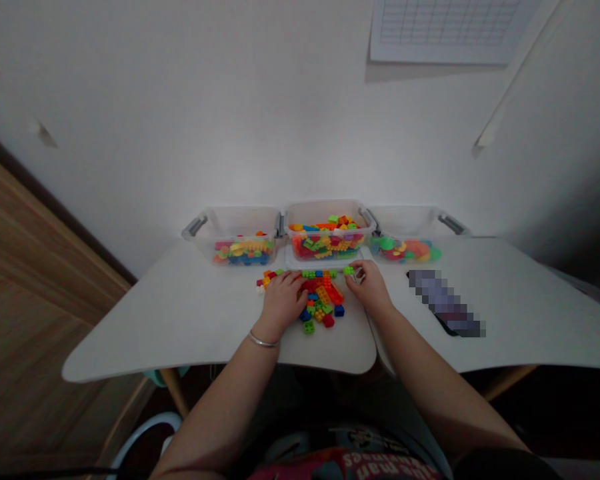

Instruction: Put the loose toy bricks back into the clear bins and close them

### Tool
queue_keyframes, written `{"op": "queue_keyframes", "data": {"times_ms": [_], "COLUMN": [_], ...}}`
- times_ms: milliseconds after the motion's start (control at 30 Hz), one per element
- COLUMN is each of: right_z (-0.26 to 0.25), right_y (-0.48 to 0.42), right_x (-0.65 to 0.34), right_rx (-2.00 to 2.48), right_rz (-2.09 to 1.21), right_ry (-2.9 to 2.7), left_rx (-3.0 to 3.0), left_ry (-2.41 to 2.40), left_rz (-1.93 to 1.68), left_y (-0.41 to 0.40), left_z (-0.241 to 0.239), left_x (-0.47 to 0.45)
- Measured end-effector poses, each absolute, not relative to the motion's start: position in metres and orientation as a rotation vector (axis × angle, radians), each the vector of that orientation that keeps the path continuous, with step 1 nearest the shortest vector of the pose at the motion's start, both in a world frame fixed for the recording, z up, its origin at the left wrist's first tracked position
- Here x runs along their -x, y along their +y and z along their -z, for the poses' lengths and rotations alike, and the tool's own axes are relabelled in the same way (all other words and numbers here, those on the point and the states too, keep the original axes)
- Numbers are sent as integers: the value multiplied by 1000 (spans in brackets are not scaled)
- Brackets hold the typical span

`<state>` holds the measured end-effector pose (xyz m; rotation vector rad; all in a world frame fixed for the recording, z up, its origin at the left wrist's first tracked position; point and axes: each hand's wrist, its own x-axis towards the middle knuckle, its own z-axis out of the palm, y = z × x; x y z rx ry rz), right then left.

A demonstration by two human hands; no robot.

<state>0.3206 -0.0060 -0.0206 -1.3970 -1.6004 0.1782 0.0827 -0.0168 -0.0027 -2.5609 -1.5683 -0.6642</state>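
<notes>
My right hand [371,287] pinches a small green toy brick [349,271] between thumb and fingertips, just right of a row of bricks [319,274]. That row has green, blue and orange parts. At its left end lies my left hand [284,299], fingers stretched over the bricks and thumb apart. What is beneath its palm is hidden. Between the hands spreads a loose pile of toy bricks [323,293] in several colours. Nearest me are a green brick [309,327], a red brick [329,321] and a blue brick [339,311].
Three clear plastic bins stand against the wall: a left bin [240,220], a middle bin [329,208] full of bricks, and a right bin [410,220]. A phone [445,303] lies right of my right hand on the white table [200,313]. Wooden panelling [55,320] is at far left.
</notes>
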Motion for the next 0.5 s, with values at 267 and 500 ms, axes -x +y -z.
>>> {"op": "queue_keyframes", "data": {"times_ms": [267,500], "right_z": [-30,-78], "right_y": [8,62], "right_x": [-305,-300], "right_rx": [1093,1014], "right_rz": [-173,-63], "right_ry": [-1263,-1204], "left_rx": [2565,2581], "left_ry": [-1553,-1609], "left_rz": [666,657], "left_y": [-16,-17], "left_z": [3,2], "left_x": [-82,-82]}}
